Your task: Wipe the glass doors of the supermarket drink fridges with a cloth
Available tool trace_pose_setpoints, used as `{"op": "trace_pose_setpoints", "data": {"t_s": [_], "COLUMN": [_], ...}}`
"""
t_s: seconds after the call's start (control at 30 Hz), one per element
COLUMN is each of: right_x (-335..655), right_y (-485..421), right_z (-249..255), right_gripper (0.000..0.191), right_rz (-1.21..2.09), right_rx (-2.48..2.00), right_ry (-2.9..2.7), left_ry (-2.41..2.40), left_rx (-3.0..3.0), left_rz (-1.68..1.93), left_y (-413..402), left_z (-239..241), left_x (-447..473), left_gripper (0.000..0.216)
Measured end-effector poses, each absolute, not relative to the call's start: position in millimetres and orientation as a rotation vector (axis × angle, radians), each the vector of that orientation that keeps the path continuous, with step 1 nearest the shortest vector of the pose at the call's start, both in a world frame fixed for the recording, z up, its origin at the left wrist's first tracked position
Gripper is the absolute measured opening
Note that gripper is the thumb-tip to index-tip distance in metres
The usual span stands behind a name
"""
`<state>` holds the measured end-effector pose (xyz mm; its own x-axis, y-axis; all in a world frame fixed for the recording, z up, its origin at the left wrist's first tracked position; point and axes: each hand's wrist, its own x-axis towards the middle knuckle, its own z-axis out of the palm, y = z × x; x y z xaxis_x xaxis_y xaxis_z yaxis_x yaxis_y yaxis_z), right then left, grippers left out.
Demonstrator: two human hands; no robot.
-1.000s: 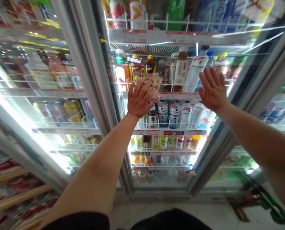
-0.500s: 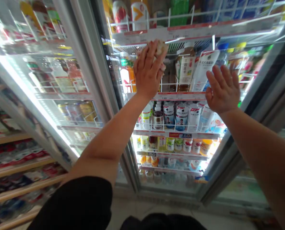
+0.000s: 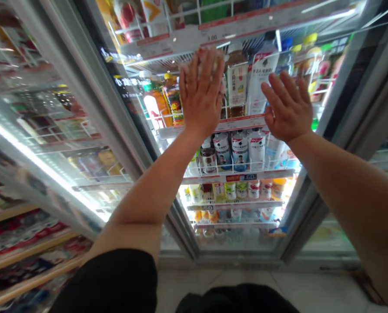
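Both hands flat on the glass door of a lit drinks fridge, a cloth under the left one.

The left hand (image 3: 201, 93) presses a pale crumpled cloth (image 3: 210, 61) to the clear glass fridge door (image 3: 168, 182), fingers spread, high up near the top wire shelf (image 3: 194, 39); its grip is a flat press rather than a closed hold. The right hand (image 3: 288, 108), open and empty, braces on the pane to the right, over the white-labelled bottles (image 3: 239, 148). Judging by this, wiping is under way; the next stroke wants steady pressure across the glass.
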<state>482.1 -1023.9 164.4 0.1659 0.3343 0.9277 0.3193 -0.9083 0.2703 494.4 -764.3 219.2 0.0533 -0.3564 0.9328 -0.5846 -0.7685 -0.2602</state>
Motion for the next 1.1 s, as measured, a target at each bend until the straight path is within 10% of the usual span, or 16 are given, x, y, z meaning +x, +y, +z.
{"op": "trace_pose_setpoints", "data": {"t_s": [1.1], "right_x": [474.1], "right_y": [-1019.7], "right_z": [168.1], "right_gripper": [0.057], "right_rz": [1.700], "right_rx": [2.652], "right_ry": [0.527], "left_ry": [-1.238], "left_rx": [2.405], "left_rz": [1.764], "left_y": [-681.4], "left_z": [185.6], "left_x": [490.8], "left_gripper": [0.057]}}
